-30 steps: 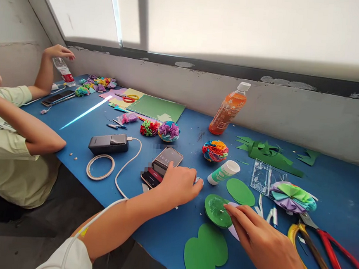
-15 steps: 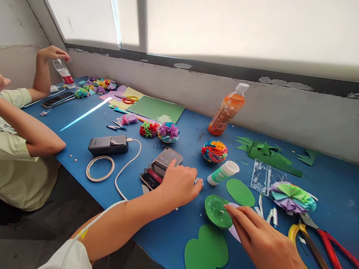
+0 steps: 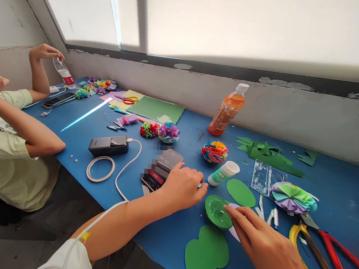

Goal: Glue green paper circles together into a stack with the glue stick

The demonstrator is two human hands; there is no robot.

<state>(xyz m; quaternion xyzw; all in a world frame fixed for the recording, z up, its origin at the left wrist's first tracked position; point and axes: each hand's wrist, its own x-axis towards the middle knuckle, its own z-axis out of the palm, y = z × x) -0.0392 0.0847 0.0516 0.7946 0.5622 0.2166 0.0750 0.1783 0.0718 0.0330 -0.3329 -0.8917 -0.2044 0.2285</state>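
My left hand is curled closed beside the phone, which shows a running timer. A small pale bit pokes out between its fingers, too little of it visible to name. My right hand is closed, its fingertips pinched at the right side of a round green paper disc smeared with whitish glue. Its thumb is hidden. A lilac paper piece shows partly under that hand. Close by lie a green paper oval, a lobed green paper shape and a capless glue stick.
Yellow-and-red-handled scissors lie at the right beside a pleated paper flower. An orange drink bottle stands behind a paper ball. A power bank trails a white cable over my left arm. Another person's arm rests at the left.
My left hand has shifted slightly right, away from the phone screen. My right hand and the green disc stay in place. The other person's far hand has moved a little left.
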